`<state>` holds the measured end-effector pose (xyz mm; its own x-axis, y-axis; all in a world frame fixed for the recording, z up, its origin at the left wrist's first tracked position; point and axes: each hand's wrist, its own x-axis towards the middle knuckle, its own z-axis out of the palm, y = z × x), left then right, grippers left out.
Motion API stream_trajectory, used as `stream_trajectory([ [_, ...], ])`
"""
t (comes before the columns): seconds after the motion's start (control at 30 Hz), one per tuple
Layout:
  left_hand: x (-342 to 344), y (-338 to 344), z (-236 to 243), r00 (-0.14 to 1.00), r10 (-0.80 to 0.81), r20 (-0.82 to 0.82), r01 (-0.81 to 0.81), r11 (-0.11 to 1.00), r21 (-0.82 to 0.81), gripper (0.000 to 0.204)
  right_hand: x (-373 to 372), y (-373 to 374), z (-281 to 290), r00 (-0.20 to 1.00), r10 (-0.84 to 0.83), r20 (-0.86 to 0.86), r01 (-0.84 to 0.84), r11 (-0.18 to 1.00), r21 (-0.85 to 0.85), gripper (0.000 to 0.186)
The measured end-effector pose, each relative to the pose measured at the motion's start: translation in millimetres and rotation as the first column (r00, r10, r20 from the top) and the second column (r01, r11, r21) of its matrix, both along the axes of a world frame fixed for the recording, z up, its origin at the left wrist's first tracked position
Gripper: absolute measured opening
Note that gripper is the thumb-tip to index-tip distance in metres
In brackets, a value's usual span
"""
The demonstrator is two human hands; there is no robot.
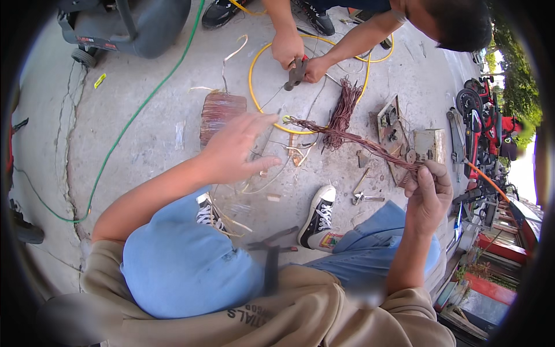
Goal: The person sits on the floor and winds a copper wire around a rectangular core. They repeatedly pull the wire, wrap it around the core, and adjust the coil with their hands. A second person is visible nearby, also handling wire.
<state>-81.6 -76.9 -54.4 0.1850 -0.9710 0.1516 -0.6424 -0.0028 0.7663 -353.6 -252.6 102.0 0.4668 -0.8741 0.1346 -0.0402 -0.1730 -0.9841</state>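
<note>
Wire bundle (pixel 376 146), reddish brown and made of many thin strands, stretches above the concrete floor (pixel 144 191) from my right hand (pixel 428 188) toward my left hand (pixel 240 139), loosely twisted along its length and fraying into separate ends at its left tip, where a yellow hose (pixel 250 81) curves behind it. A thicker, tangled hank (pixel 346 110) of like-coloured wire shows behind its middle; I cannot tell whether the two are joined. The bundle's right end disappears among my fingers, so just how it finishes there is hidden, and my left fingertips look slightly blurred. On the right, my forearm stands nearly upright and the grip is closed, thumb and fingers pinching the strands. My left arm slants forward, its grip wide open, thumb spread apart, holding nothing I can see, fingertips near the frayed tip.
</note>
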Motion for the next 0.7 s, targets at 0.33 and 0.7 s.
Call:
stream_trajectory([
  [0.33, 11, 25, 22, 0.59, -0.094, -0.802, -0.021, 0.991, -0.131, 0.044, 73, 64, -108, 0.945, 0.326, 0.012, -0.29, 0.822, 0.49, 0.026],
  [0.7, 9, 40, 37, 0.132, -0.068, -0.989, -0.165, 0.982, -0.09, 0.045, 145, 71, -188, 0.649, 0.641, -0.41, -0.748, 0.636, -0.189, 0.047],
])
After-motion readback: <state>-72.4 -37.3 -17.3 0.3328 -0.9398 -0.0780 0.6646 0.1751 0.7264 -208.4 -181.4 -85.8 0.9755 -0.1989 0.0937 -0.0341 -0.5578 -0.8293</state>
